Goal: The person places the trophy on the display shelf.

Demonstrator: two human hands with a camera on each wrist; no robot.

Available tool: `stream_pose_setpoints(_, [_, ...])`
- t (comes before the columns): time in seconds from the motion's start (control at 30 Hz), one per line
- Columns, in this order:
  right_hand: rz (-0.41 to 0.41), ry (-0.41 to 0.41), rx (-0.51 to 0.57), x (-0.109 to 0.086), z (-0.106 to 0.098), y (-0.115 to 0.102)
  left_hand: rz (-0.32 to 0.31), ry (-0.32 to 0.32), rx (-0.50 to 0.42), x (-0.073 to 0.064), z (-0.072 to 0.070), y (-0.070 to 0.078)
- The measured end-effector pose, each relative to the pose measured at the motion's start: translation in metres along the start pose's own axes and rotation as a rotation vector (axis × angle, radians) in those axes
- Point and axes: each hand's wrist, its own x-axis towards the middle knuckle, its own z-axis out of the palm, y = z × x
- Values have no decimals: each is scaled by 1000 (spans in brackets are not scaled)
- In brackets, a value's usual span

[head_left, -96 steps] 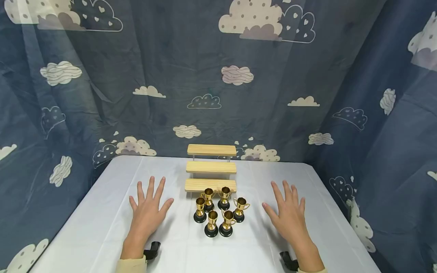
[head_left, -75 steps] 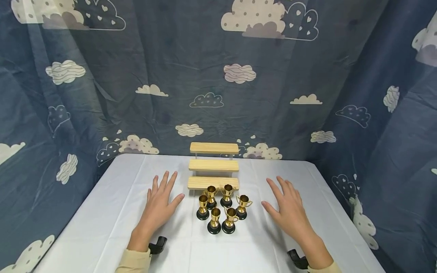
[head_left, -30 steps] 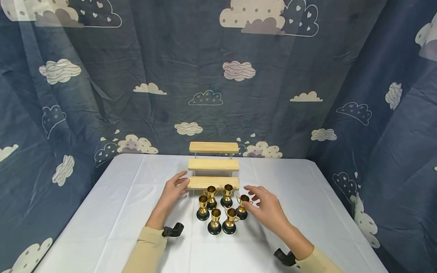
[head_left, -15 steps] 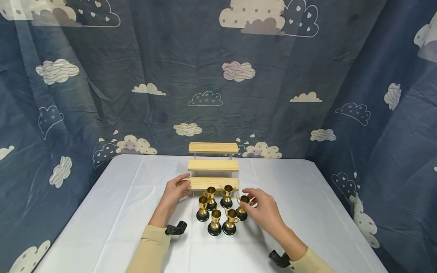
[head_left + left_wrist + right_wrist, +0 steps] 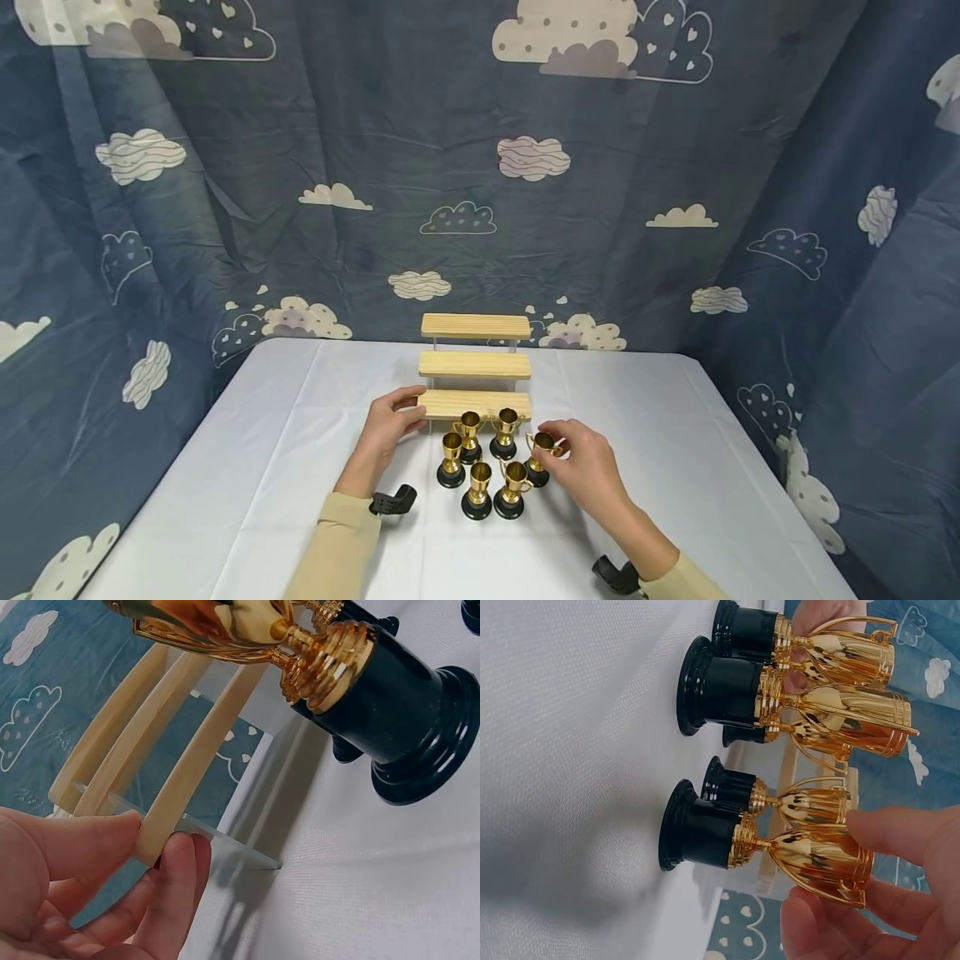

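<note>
Several small gold trophy cups [image 5: 480, 477] on black round bases stand upright in a cluster on the white table. Just behind them is a three-step display stand [image 5: 474, 364] with pale wooden boards and clear side supports. My left hand [image 5: 384, 429] pinches the left end of the lowest board [image 5: 199, 761] between thumb and fingers, as the left wrist view shows. At the cluster's right side, my right hand [image 5: 588, 467] holds a trophy [image 5: 705, 832] by its gold cup, thumb on one side and fingers on the other. Its black base is at the tabletop.
The white cloth-covered table [image 5: 300, 508] reaches back to a blue curtain [image 5: 375, 125] with cloud prints, which also hangs along both sides. Other trophies stand close beside the held one. Black wrist mounts [image 5: 393, 500] jut from both sleeves.
Both hands were spread apart over the table at first. The left has moved inward to pinch the stand's lowest board; the right has moved left and taken hold of the rightmost trophy.
</note>
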Motion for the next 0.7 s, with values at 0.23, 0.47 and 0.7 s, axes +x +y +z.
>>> stream_pose_setpoints(0.23, [-8, 12, -21, 0, 1, 0, 8, 5, 3, 1, -1, -2])
stream_pose_setpoints(0.47, [-14, 3, -27, 0, 1, -1, 10, 11, -3, 1, -3, -2])
stream_pose_setpoints(0.7, [-26, 10, -22, 2, -4, -4, 21, -1, -6, 0, -3, -2])
